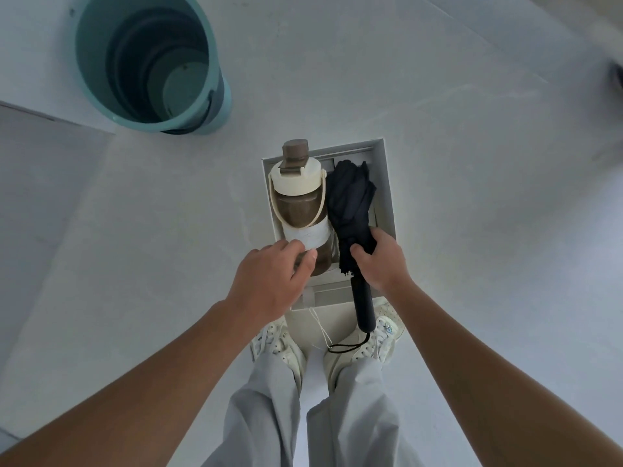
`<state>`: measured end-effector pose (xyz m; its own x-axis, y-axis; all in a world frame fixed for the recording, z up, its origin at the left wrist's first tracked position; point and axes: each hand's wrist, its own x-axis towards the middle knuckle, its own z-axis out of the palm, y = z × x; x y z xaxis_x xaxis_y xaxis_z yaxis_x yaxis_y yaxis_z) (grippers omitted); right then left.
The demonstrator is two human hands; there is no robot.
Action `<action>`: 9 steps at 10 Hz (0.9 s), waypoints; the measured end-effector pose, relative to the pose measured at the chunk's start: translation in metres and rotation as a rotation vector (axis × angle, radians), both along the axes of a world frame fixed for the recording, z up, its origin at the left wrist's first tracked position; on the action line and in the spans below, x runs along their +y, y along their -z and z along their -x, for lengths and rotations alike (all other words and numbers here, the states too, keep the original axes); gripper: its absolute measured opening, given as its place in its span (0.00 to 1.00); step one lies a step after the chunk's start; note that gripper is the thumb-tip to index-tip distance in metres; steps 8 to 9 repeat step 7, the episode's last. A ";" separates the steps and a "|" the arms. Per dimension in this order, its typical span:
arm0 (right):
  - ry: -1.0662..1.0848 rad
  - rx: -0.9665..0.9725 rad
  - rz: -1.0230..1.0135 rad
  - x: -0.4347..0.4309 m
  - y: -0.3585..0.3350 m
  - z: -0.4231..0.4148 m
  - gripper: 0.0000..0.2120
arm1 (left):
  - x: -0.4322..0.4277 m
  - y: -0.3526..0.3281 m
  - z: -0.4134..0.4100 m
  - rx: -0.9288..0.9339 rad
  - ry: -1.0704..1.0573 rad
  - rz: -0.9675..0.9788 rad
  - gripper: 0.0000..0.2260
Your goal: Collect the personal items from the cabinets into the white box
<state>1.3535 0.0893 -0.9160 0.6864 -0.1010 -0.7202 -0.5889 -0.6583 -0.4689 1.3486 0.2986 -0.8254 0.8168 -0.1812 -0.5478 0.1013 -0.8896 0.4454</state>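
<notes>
White cardboard frames the scene: the white box (pixel 384 183) lies open just beyond both my hands, its near edge covering the toes of my pale sneakers (pixel 279 345).

My left hand (pixel 269 274) is curled around the bottom end of a brown water bottle (pixel 298 203), thumb and fingers wrapped over it. The bottle lies on its side in the left half of the box, stretching away from that hand, with a white label band (pixel 308 235) just past my fingertips, and a cream lid (pixel 296 178) and cream carry strap (pixel 323 200) at the far end.

My right hand (pixel 382 261) grips a folded navy umbrella (pixel 350 203) where the canopy meets the shaft. The canopy runs away from that hand into the right half of the box, touching the bottle along its side. The black umbrella handle (pixel 365 308) sticks back from under my palm, out over the box's near edge, and its wrist loop (pixel 344 348) hangs above my right shoe.

A teal bucket (pixel 220 96) stands on the pale floor (pixel 472 197), well beyond and left of my left hand. Grey trousers (pixel 263 416) fill the space between my forearms.
</notes>
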 end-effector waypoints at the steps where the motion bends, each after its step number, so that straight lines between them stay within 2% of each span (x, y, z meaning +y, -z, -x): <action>1: 0.029 -0.093 0.045 -0.003 -0.005 0.003 0.04 | 0.001 0.003 0.004 0.000 -0.001 -0.012 0.21; 2: 0.103 -0.206 0.128 -0.002 -0.006 0.003 0.08 | 0.000 0.006 0.005 -0.011 -0.001 -0.010 0.20; 4: 0.144 -0.175 0.145 0.010 -0.002 0.003 0.19 | -0.001 0.005 0.005 -0.027 -0.013 -0.003 0.23; 7: 0.079 -0.171 0.084 -0.002 -0.024 0.009 0.26 | -0.005 -0.013 0.001 -0.076 -0.022 -0.039 0.22; 9: 0.079 -0.171 0.084 -0.002 -0.024 0.009 0.26 | -0.005 -0.013 0.001 -0.076 -0.022 -0.039 0.22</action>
